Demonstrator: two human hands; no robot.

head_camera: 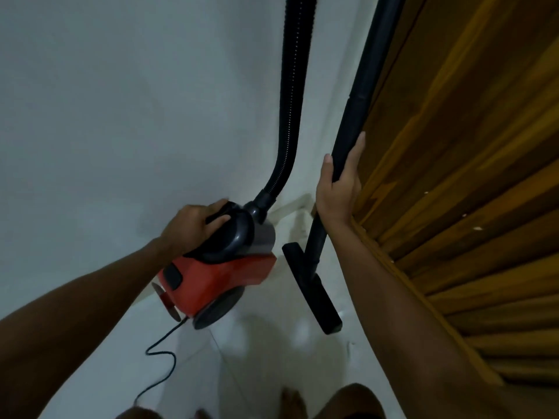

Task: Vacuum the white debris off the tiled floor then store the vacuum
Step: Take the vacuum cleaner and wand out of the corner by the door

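Nearest, at frame bottom: bare feet (292, 400) on the white tiled floor (257, 373), w/ a thin black power cord (165, 358) snaking across the tiles up to the rear of the vacuum. Next, both forearms reach fwd. Left hand (193, 225) has its fingers curled round the black handle on top of the vacuum body (217, 273), an orange-red canister w/ dark grey wheels, tilted, close by the white wall (121, 101); can't tell if its wheels touch the floor. Right hand (340, 189) wraps the black wand tube (352, 122), thumb on the left side, fingers round the right, tube running steeply up and slightly right. Below that hand the floor nozzle (311, 291) hangs at the tube's lower end, just right of the canister. Ribbed black hose (290, 101) rises from the canister's front along the wall corner and out of frame at top. Far right: an orange-brown pleated curtain (469, 176), just beside the wand, w/ a few white specks on it.
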